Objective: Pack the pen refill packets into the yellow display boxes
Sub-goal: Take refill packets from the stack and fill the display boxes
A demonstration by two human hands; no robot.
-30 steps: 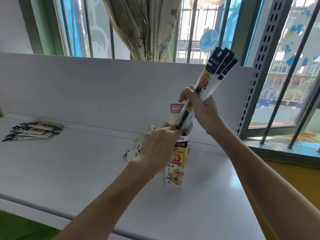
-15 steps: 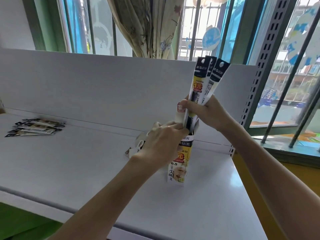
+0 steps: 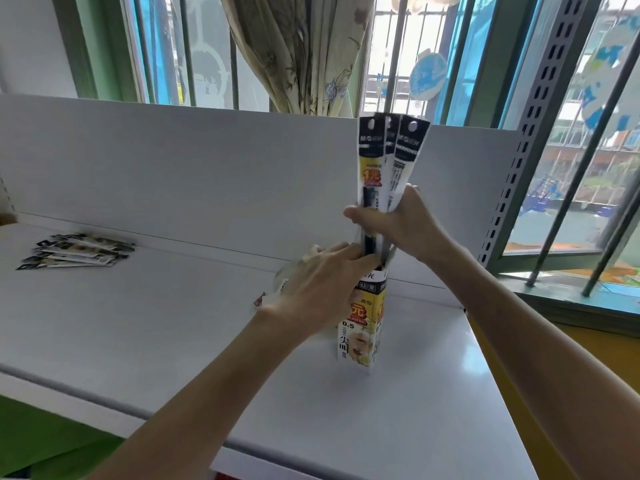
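A tall yellow and white display box [image 3: 362, 327] stands upright on the white shelf [image 3: 138, 323]. My left hand [image 3: 322, 285] grips its top from the left side. My right hand [image 3: 398, 223] grips a bunch of pen refill packets [image 3: 388, 157] just above the box; they stand almost upright, black tops up, and their lower ends reach down to the box's opening. A pile of several more refill packets [image 3: 76, 252] lies flat at the far left of the shelf.
A white back panel [image 3: 207, 174] rises behind the shelf, with a perforated grey upright [image 3: 523, 150] at its right end. Behind it are a barred window and a curtain [image 3: 298, 50]. Some small packaging [image 3: 273, 296] lies behind my left hand, mostly hidden.
My right hand has swung the packets from a rightward tilt to nearly upright and lowered them toward the box's opening. My left hand has stayed on the box.
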